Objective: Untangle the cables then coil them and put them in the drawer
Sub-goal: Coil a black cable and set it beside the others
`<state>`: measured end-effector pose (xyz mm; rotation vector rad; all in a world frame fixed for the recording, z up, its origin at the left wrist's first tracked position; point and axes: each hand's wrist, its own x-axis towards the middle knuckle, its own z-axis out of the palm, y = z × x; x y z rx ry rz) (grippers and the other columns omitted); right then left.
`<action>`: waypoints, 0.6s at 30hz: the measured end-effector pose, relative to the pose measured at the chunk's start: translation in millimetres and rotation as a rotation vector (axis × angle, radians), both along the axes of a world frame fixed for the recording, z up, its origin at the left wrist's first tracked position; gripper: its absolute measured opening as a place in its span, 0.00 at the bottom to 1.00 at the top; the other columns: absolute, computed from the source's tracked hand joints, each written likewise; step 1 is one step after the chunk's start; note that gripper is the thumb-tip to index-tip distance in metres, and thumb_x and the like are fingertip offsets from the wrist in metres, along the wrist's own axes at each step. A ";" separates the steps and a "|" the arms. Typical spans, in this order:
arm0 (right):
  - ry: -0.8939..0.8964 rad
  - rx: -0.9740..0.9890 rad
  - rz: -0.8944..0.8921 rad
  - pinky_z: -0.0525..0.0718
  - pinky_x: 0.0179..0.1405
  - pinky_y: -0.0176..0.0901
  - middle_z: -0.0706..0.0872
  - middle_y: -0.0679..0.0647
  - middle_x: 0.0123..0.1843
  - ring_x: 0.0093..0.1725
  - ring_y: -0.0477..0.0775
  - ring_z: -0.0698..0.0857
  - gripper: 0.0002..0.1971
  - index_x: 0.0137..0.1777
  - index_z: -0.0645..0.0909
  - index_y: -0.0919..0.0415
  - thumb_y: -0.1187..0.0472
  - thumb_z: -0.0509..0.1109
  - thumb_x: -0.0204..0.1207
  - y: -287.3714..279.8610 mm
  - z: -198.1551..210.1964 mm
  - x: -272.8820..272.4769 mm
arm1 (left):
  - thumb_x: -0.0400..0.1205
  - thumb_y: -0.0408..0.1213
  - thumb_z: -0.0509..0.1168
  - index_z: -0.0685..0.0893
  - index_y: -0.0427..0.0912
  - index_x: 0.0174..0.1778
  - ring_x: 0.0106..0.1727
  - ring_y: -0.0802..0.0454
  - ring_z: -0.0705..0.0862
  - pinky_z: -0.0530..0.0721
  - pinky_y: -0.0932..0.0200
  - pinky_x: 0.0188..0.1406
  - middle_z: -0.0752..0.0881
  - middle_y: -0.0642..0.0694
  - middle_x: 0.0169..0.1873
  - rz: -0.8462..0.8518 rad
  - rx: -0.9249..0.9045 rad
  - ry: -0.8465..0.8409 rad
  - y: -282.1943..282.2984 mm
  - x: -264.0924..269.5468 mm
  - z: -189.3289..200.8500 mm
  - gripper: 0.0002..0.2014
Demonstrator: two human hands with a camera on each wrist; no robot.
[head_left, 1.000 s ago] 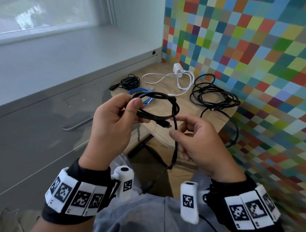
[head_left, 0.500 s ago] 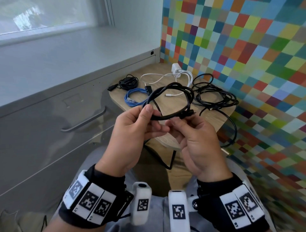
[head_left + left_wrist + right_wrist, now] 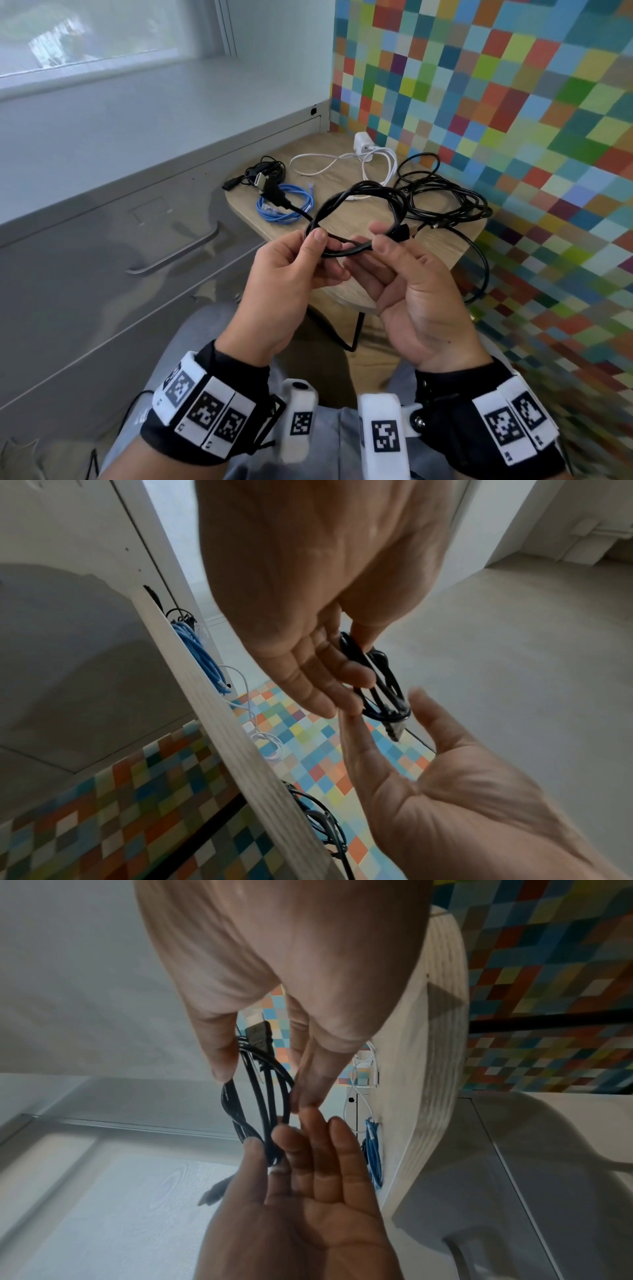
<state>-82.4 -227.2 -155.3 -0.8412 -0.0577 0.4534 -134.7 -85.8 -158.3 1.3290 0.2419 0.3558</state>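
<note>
Between both hands (image 3: 352, 274), black cable (image 3: 359, 205) now fully coiled.

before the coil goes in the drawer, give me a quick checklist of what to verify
1. Black cable wound into a loop: ok, several turns show in the right wrist view.
2. Left hand pinching the loop: ok, thumb on the crossing.
3. Right hand holding the other side near the plug: ok.
4. Loose end tucked: not ok, the USB plug sticks out free at the left.
5. Drawer open to receive it: not ok, it looks closed, handle untouched.
6. Other cables on the table done: not ok, the blue cable, white charger cable and black tangle remain out.
</note>
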 end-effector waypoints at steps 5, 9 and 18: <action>-0.002 -0.092 -0.043 0.94 0.55 0.52 0.94 0.67 0.51 0.48 0.62 0.95 0.21 0.67 0.81 0.63 0.73 0.74 0.74 -0.3 -0.9 3.2 | 0.91 0.36 0.61 0.90 0.39 0.46 0.39 0.48 0.88 0.91 0.51 0.48 0.91 0.35 0.40 -0.016 0.155 -0.022 2.2 -0.9 -2.1 0.14; 0.004 -0.158 -0.036 0.90 0.64 0.61 0.91 0.74 0.59 0.57 0.70 0.93 0.15 0.64 0.80 0.63 0.78 0.68 0.81 2.3 -4.8 2.7 | 0.91 0.40 0.61 0.91 0.45 0.43 0.41 0.48 0.88 0.90 0.50 0.48 0.94 0.45 0.41 0.021 0.265 0.011 4.3 1.7 -5.9 0.15; -0.037 -0.198 -0.024 0.83 0.67 0.54 0.95 0.58 0.51 0.54 0.55 0.93 0.15 0.62 0.85 0.61 0.78 0.66 0.82 14.0 -4.7 -5.3 | 0.90 0.53 0.54 0.80 0.43 0.40 0.36 0.53 0.86 0.83 0.40 0.43 0.85 0.47 0.33 0.245 0.789 0.108 11.9 4.2 -11.6 0.21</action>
